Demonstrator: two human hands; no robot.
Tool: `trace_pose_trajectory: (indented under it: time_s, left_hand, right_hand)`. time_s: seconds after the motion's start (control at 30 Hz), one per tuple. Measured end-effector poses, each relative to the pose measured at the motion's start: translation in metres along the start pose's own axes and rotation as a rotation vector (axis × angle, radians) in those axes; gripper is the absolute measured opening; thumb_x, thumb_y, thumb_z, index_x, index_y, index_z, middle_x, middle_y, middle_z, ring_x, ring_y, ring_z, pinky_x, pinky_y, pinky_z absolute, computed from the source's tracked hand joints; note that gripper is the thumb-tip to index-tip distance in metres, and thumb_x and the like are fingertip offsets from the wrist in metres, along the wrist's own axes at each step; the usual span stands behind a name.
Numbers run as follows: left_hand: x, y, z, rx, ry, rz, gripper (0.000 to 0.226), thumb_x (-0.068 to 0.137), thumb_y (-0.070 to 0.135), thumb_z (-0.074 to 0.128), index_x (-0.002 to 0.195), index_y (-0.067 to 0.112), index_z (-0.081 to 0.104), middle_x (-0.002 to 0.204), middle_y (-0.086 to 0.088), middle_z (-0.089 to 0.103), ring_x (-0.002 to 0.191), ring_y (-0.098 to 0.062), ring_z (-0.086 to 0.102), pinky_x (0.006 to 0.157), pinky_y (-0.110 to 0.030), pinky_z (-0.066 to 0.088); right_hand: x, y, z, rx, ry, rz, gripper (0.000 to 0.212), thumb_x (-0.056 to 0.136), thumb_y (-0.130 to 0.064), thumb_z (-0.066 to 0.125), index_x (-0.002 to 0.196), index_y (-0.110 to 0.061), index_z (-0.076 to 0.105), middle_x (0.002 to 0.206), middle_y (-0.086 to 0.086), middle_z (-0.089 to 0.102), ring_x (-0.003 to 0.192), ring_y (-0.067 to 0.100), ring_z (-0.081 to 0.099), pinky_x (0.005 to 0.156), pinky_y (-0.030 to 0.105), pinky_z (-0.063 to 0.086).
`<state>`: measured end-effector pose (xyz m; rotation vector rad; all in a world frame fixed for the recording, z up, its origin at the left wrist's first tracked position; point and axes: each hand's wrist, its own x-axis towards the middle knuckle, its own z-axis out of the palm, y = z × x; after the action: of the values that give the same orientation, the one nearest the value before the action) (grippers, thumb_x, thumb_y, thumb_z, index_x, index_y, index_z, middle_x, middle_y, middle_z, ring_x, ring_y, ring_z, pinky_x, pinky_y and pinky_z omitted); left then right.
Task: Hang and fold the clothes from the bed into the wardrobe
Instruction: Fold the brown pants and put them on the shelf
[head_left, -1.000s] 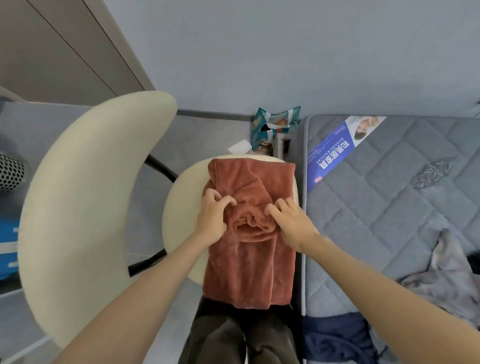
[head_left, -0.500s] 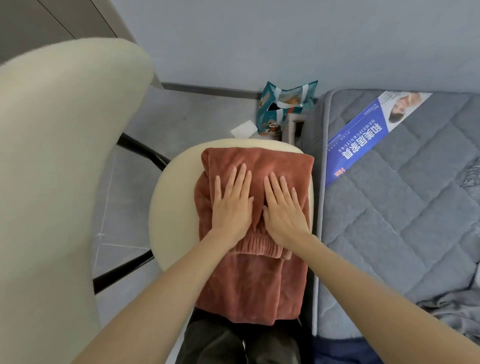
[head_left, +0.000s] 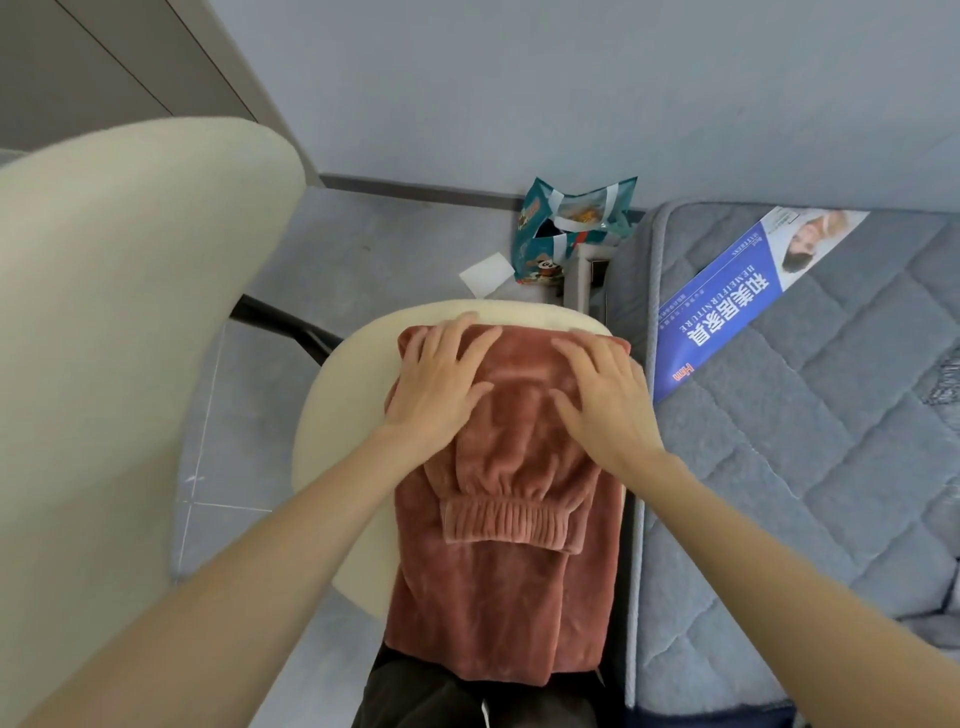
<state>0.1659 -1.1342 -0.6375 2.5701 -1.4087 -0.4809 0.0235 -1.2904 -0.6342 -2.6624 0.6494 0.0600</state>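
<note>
I see the rust-red fleece garment (head_left: 498, 587) folded on the cream chair seat (head_left: 332, 415), its near end hanging over the front edge and a ribbed band (head_left: 501, 522) doubled back on top. My left hand (head_left: 439, 387) and right hand (head_left: 605, 400) press flat on its far end, fingers spread, gripping nothing. Just to the right lies a grey quilted mattress (head_left: 805, 467) bearing a blue leaflet (head_left: 727, 306). A teal snack bag (head_left: 571, 228) sits by the wall.

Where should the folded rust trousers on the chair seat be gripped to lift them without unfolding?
Probably the two long sides at mid-length, coming in from left and right and pinching all layers. The rust trousers overhang the chair seat at the near end, and the ribbed cuff lies loose on top.
</note>
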Motion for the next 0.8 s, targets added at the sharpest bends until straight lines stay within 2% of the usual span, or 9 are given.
trace_pose_trajectory:
  time_s: [0.07, 0.13, 0.2, 0.27, 0.37, 0.43, 0.5, 0.7, 0.8]
  left_hand:
    - [0.019, -0.009, -0.007, 0.072, -0.233, -0.034, 0.099, 0.081, 0.052, 0.067, 0.153, 0.025, 0.004, 0.158, -0.010, 0.008, 0.145, -0.029, 0.008, 0.116, -0.058, 0.006]
    - [0.035, -0.017, -0.008, 0.120, -0.421, -0.084, 0.117, 0.072, 0.059, 0.071, 0.152, 0.025, -0.008, 0.157, -0.010, 0.016, 0.146, -0.029, 0.009, 0.113, -0.062, -0.003]
    - [0.046, -0.021, -0.007, 0.089, -0.512, -0.134, 0.120, 0.066, 0.061, 0.075, 0.153, 0.024, 0.000, 0.148, -0.010, 0.034, 0.141, -0.028, 0.024, 0.113, -0.060, -0.001]
    - [0.051, -0.022, -0.005, 0.062, -0.533, -0.168, 0.116, 0.062, 0.058, 0.079, 0.151, 0.023, 0.013, 0.140, -0.007, 0.044, 0.134, -0.027, 0.035, 0.115, -0.053, 0.007]
    - [0.047, -0.020, -0.006, 0.076, -0.456, -0.179, 0.099, 0.061, 0.051, 0.083, 0.141, 0.025, 0.032, 0.127, -0.004, 0.058, 0.120, -0.026, 0.050, 0.101, -0.038, 0.030]
    - [0.040, -0.017, -0.013, 0.087, -0.396, -0.165, 0.084, 0.064, 0.048, 0.082, 0.134, 0.026, 0.040, 0.120, -0.001, 0.062, 0.114, -0.025, 0.053, 0.092, -0.037, 0.033]
    - [0.036, -0.016, -0.025, 0.089, -0.307, -0.154, 0.075, 0.067, 0.045, 0.081, 0.130, 0.028, 0.043, 0.118, 0.001, 0.062, 0.112, -0.023, 0.053, 0.090, -0.037, 0.032]
    - [0.058, -0.015, -0.093, 0.136, -0.026, -0.144, 0.055, 0.078, 0.027, 0.071, 0.127, 0.027, 0.045, 0.115, -0.002, 0.059, 0.109, -0.026, 0.051, 0.090, -0.040, 0.033]
    - [0.072, -0.014, -0.121, 0.198, 0.104, -0.134, 0.056, 0.081, 0.018, 0.066, 0.131, 0.025, 0.043, 0.116, -0.002, 0.056, 0.110, -0.025, 0.048, 0.088, -0.038, 0.033]
  right_hand:
    - [0.023, 0.002, -0.001, -0.043, -0.180, 0.052, 0.078, 0.078, -0.030, 0.072, 0.145, -0.016, 0.034, 0.149, 0.007, 0.035, 0.140, 0.030, 0.026, 0.114, 0.045, 0.019]
    - [0.041, 0.004, 0.005, -0.135, -0.377, 0.084, 0.093, 0.076, -0.035, 0.074, 0.150, -0.020, 0.022, 0.150, 0.006, 0.031, 0.143, 0.028, 0.018, 0.117, 0.051, 0.006]
    - [0.048, 0.005, 0.013, -0.201, -0.459, 0.094, 0.090, 0.074, -0.036, 0.074, 0.148, -0.019, 0.026, 0.140, 0.007, 0.040, 0.136, 0.029, 0.030, 0.117, 0.056, 0.005]
    - [0.050, 0.007, 0.016, -0.228, -0.460, 0.089, 0.074, 0.072, -0.038, 0.074, 0.135, -0.015, 0.042, 0.126, 0.007, 0.048, 0.124, 0.029, 0.042, 0.115, 0.053, 0.015]
    - [0.048, 0.004, 0.008, -0.291, -0.450, 0.021, 0.047, 0.076, -0.041, 0.072, 0.111, -0.013, 0.057, 0.113, 0.006, 0.053, 0.110, 0.028, 0.048, 0.093, 0.041, 0.036]
    - [0.044, -0.002, -0.004, -0.318, -0.414, -0.010, 0.035, 0.081, -0.035, 0.068, 0.107, -0.015, 0.057, 0.110, 0.004, 0.054, 0.107, 0.027, 0.051, 0.084, 0.038, 0.039]
    - [0.042, -0.008, -0.019, -0.315, -0.342, -0.024, 0.025, 0.085, -0.024, 0.061, 0.108, -0.015, 0.055, 0.110, 0.003, 0.053, 0.106, 0.026, 0.050, 0.081, 0.036, 0.040]
    - [0.078, -0.036, -0.082, -0.332, -0.166, -0.016, 0.038, 0.081, -0.006, 0.054, 0.119, -0.012, 0.051, 0.118, 0.007, 0.048, 0.111, 0.028, 0.045, 0.085, 0.039, 0.042]
    - [0.097, -0.047, -0.110, -0.364, -0.068, -0.016, 0.046, 0.078, 0.000, 0.053, 0.123, -0.010, 0.050, 0.123, 0.010, 0.047, 0.113, 0.030, 0.044, 0.086, 0.040, 0.039]
